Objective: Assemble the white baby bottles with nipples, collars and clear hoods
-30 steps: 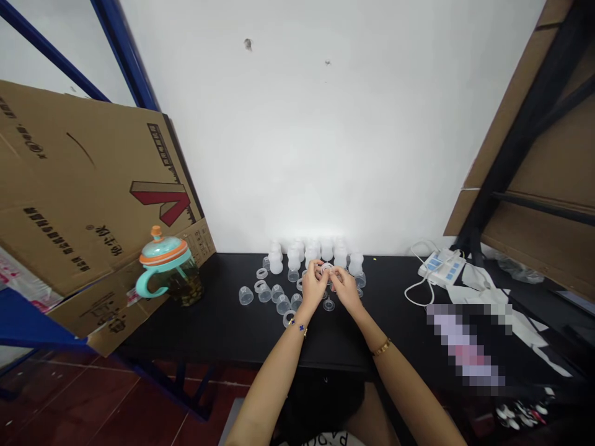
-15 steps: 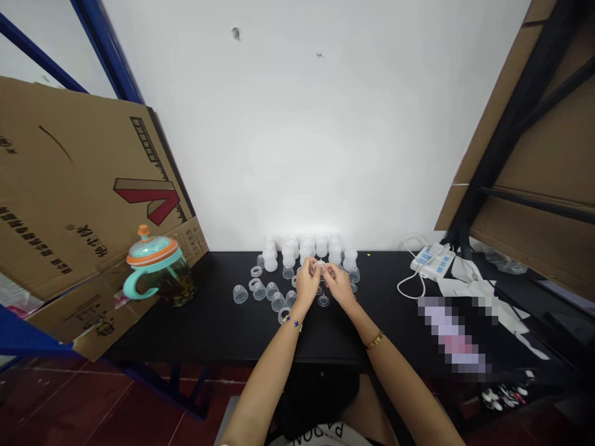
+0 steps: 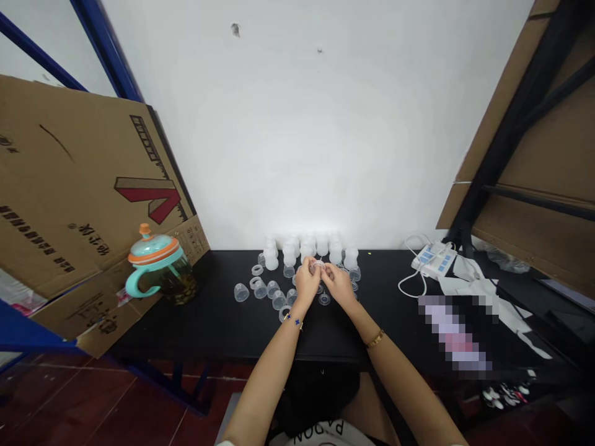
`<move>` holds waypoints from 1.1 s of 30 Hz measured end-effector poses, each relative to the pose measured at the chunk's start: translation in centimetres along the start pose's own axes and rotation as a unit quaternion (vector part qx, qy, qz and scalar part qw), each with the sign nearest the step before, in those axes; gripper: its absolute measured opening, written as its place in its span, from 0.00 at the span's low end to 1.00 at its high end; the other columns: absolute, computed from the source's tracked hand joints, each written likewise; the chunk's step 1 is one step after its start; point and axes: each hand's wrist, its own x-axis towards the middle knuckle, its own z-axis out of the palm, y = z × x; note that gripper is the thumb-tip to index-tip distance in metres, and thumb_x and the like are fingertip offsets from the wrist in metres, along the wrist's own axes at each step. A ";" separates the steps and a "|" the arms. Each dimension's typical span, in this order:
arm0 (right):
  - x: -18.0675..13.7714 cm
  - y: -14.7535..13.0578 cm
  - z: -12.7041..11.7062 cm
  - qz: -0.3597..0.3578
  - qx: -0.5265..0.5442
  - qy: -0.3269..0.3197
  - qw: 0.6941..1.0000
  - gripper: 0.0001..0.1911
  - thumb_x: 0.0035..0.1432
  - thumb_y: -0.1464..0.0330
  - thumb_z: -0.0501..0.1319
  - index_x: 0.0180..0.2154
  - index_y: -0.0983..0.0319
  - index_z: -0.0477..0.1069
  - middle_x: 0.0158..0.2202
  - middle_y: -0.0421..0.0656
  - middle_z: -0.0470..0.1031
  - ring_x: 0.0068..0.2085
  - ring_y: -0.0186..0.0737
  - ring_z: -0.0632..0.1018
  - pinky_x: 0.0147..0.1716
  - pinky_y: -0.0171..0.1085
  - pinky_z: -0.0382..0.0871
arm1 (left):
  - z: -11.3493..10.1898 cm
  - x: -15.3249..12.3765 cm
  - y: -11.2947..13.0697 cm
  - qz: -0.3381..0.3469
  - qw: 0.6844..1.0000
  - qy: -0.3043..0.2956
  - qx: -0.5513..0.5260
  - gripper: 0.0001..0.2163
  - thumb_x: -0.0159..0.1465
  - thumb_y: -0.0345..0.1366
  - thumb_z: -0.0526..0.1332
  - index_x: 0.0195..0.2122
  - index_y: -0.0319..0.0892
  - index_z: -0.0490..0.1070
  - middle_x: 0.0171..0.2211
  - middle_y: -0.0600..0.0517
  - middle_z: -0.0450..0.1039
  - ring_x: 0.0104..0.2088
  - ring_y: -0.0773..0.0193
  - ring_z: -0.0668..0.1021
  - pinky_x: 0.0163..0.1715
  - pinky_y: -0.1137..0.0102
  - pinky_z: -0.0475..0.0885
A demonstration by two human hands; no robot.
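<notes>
My left hand (image 3: 307, 284) and my right hand (image 3: 340, 284) meet over the black table (image 3: 223, 322), fingers pinched together on a small clear plastic ring (image 3: 318, 265) held between them. Behind the hands a row of small white bottles (image 3: 309, 249) stands against the wall. Several clear plastic caps (image 3: 267, 289) and rings (image 3: 257, 270) lie on the table to the left of my left hand. One clear cap (image 3: 324, 299) sits just below the hands.
A teal and orange lidded cup (image 3: 160, 266) stands at the table's left, against a tilted cardboard box (image 3: 79, 204). A white power strip (image 3: 434, 259) with cable lies at the right, beside white papers. Blue and black rack frames flank the table.
The hands stay together on the small ring; the fingers have shifted slightly. The camera view has drifted a little between frames.
</notes>
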 end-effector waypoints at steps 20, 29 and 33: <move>0.1 -0.4 -0.4 0.025 -0.026 -0.006 0.999 0.18 0.68 0.58 0.51 0.43 0.59 0.75 0.33 0.44 0.80 0.31 0.43 0.77 0.33 0.36 0.65 | 0.1 0.0 0.0 0.008 0.999 -0.001 -0.053 0.07 0.64 0.37 0.58 0.40 0.43 0.71 0.27 0.54 0.74 0.27 0.65 0.74 0.30 0.72 0.65; 0.3 0.0 -0.4 0.057 0.047 0.014 0.997 0.20 0.67 0.53 0.49 0.39 0.59 0.74 0.29 0.43 0.78 0.26 0.42 0.76 0.26 0.36 0.65 | 0.5 0.0 0.1 0.041 0.996 -0.010 -0.076 0.10 0.64 0.40 0.60 0.44 0.43 0.71 0.30 0.53 0.77 0.26 0.66 0.75 0.29 0.73 0.68; 0.4 -0.1 -0.5 0.065 0.060 0.012 0.996 0.22 0.67 0.53 0.49 0.41 0.59 0.74 0.30 0.45 0.79 0.26 0.44 0.77 0.26 0.36 0.67 | 0.6 0.1 -0.1 0.047 0.994 -0.016 -0.093 0.11 0.63 0.38 0.61 0.45 0.43 0.70 0.32 0.52 0.78 0.26 0.67 0.75 0.29 0.73 0.68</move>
